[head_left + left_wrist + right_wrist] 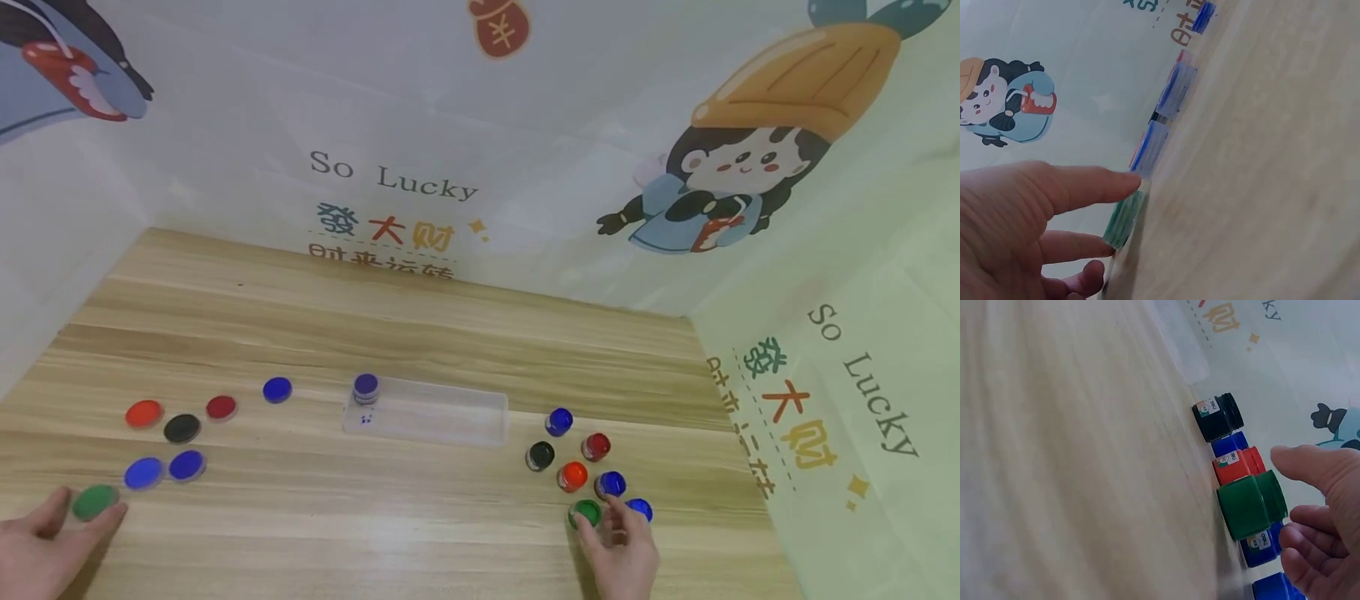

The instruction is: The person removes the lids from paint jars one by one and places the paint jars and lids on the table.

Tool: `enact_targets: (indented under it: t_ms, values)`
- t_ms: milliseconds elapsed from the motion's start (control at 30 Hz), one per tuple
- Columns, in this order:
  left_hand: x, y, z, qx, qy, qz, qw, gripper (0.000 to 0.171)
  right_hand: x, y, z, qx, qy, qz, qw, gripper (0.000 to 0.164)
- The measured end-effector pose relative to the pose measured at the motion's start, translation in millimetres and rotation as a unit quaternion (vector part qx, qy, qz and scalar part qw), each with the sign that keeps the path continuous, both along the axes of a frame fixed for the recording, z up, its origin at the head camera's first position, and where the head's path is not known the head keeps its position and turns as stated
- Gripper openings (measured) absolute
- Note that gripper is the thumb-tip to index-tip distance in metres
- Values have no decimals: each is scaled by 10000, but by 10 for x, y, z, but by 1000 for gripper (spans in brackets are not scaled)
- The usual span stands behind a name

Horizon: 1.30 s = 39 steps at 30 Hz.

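Observation:
A green jar lid (95,502) lies on the table at the front left, with my left hand (56,533) spread about it. In the left wrist view, the extended fingers and thumb of the left hand (1041,212) stand on either side of that lid's edge (1125,219). At the front right is an uncapped green paint jar (586,514), its threaded neck bare (1272,495). My right hand (624,546) reaches around this jar. Its thumb stands apart from the neck in the right wrist view, and the lower fingers (1313,532) are loosely bent beside it.
Uncapped paint jars in blue, black (540,456), red (573,476) and dark red (596,447) crowd the right. Several lids, including a black one (182,428), lie left. A clear tray (442,412) holds one capped purple-blue jar (366,388). Printed cloth walls enclose the table.

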<state>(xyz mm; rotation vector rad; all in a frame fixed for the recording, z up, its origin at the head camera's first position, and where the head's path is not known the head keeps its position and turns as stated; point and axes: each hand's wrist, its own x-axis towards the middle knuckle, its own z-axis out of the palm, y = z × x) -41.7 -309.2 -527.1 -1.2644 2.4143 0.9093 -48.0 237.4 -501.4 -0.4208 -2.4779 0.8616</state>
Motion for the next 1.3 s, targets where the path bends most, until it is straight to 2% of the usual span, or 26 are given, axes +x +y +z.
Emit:
enact_targets:
  t_ms: [100, 133, 200, 233, 300, 333, 433, 500, 600, 700, 767, 800, 900, 967, 1133, 1300]
  values:
    - [-23, -30, 44, 49, 77, -122, 9999, 99, -61, -19, 27, 58, 451, 50, 9990, 41]
    - [-37, -28, 59, -8, 284, -184, 9994, 98, -86, -27, 43, 82, 579, 109, 9982, 40]
    - [-77, 4, 122, -139, 942, -366, 9948, 93, -147, -51, 79, 139, 828, 304, 9960, 39]
    - [-103, 42, 157, -250, 1481, -448, 9876, 86, -181, -70, 99, 164, 909, 409, 9949, 39]
    - [-167, 159, 259, -478, 2474, -743, 9649, 72, -253, -117, 143, 232, 1112, 680, 9912, 38]
    - [-205, 231, 314, -557, 3023, -951, 9468, 64, -293, -147, 163, 265, 1196, 810, 9892, 37]
    - [-360, 447, 452, -688, 4226, -1581, 8898, 50, -418, -265, 206, 189, 1453, 1271, 9810, 36]
    - [-481, 571, 529, -513, 4544, -2029, 8659, 51, -497, -366, 231, 86, 1602, 1585, 9742, 35]
    - [-653, 746, 579, -429, 4831, -2670, 8328, 57, -607, -546, 261, -64, 1720, 1949, 9656, 34]
    - [-776, 931, 622, -439, 4827, -3325, 8090, 65, -706, -723, 275, -190, 1757, 2278, 9575, 32]
    - [-848, 1045, 632, -329, 4678, -3676, 8031, 68, -772, -841, 269, -272, 1765, 2510, 9514, 31]
    - [-882, 1093, 634, -263, 4525, -3828, 8050, 69, -802, -898, 263, -318, 1726, 2617, 9491, 31]
    - [-991, 1215, 626, 144, 3907, -4160, 8210, 73, -882, -1063, 259, -437, 1533, 2910, 9433, 29]
    - [-1069, 1276, 609, 442, 3611, -4330, 8247, 78, -928, -1164, 263, -501, 1328, 3029, 9424, 29]
    - [-1229, 1382, 556, 738, 3240, -4666, 8197, 86, -1031, -1396, 272, -648, 993, 3237, 9387, 29]
    - [-1331, 1437, 502, 978, 3101, -4982, 8038, 92, -1141, -1608, 253, -747, 826, 3378, 9346, 27]
